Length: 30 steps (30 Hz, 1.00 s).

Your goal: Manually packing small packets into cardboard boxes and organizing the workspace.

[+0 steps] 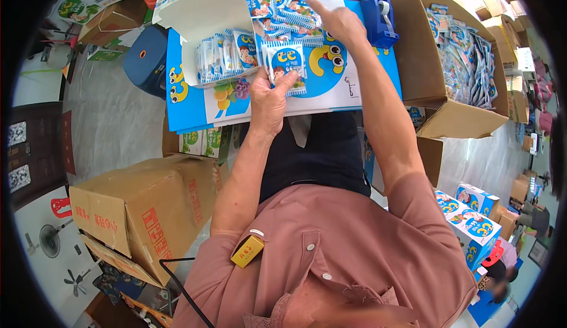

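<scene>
My left hand grips a small blue-and-white snack packet, thumb on its front face; whether more packets are behind it I cannot tell. My right hand reaches to the right edge of a loose pile of similar packets, index finger stretched out over them and nothing visibly held. The other fingers are partly hidden. Left of the pile, an opened white carton lies with its flap up, a row of upright packets inside. Everything rests on a blue printed board.
A blue tape dispenser stands at the board's right corner. Further right, a large cardboard box is full of packets. A blue stool is at the left, a closed brown carton at lower left, and blue-white boxes at lower right.
</scene>
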### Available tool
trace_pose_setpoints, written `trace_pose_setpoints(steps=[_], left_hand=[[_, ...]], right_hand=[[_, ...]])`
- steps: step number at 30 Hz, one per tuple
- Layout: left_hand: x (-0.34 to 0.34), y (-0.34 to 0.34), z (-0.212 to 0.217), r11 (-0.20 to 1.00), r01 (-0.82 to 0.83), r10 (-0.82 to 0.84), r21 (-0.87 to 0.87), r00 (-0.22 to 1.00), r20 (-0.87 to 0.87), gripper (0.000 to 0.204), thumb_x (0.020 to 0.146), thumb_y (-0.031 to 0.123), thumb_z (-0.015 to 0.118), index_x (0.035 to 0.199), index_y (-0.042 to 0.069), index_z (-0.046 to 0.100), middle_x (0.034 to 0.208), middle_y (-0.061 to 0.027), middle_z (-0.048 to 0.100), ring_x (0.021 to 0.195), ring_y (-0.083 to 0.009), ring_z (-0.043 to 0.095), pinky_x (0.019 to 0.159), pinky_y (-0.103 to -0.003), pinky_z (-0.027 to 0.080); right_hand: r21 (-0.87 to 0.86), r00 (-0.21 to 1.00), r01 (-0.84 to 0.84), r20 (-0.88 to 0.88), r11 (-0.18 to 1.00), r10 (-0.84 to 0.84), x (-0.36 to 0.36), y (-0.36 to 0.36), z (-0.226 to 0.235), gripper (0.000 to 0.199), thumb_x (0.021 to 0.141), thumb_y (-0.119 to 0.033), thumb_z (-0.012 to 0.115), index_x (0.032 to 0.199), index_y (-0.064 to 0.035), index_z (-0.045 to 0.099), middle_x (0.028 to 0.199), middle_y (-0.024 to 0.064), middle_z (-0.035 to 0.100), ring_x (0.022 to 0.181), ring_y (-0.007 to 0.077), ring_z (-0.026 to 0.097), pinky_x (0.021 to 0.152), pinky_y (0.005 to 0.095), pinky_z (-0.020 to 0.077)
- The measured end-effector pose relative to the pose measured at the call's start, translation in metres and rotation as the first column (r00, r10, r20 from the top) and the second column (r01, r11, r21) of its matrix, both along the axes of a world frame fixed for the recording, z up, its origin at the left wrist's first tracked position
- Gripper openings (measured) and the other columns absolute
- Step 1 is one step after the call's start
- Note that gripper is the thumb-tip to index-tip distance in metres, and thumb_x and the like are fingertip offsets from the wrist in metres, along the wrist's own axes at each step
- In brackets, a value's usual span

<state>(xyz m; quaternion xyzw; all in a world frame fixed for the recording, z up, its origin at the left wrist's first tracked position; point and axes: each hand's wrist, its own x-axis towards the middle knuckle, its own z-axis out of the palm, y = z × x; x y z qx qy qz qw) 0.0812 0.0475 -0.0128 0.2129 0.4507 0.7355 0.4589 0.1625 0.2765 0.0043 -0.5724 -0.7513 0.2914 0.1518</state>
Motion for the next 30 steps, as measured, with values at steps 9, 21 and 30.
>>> trace_pose_setpoints(steps=[9,21,30], left_hand=[[0.0,-0.003,0.016,0.999,0.031,-0.023,-0.019,0.944,0.328,0.023,0.101,0.014,0.068,0.122,0.005,0.064,0.112,-0.0051,0.071,0.098,-0.0115,0.069,0.089,-0.03,0.058],[0.031,0.02,0.006,0.969,0.001,-0.082,0.246,0.945,0.318,0.032,0.103,0.016,0.066,0.132,0.003,0.057,0.12,-0.0063,0.069,0.11,-0.0136,0.065,0.095,-0.031,0.054],[0.024,0.007,-0.005,0.996,0.016,-0.006,0.085,0.994,-0.112,0.048,0.098,0.006,0.071,0.137,-0.003,0.045,0.122,-0.0119,0.062,0.108,-0.0151,0.064,0.092,-0.032,0.055]], right_hand=[[-0.107,0.81,0.083,-0.572,0.991,-0.13,-0.009,0.02,-0.035,0.052,0.073,-0.034,0.091,0.101,0.0058,0.071,0.09,0.0144,0.074,0.084,0.0216,0.072,0.074,0.033,0.0566],[-0.356,0.406,-0.236,-0.882,0.904,-0.241,0.055,-0.127,-0.007,0.031,0.106,-0.02,0.059,0.127,0.0019,0.065,0.118,0.0087,0.07,0.103,0.0135,0.068,0.09,0.028,0.0532],[0.147,0.967,-0.017,-0.249,0.989,0.054,0.042,-0.058,0.017,0.064,0.09,-0.059,0.07,0.093,0.005,0.076,0.084,0.0174,0.074,0.08,0.022,0.071,0.072,0.0361,0.0541]])
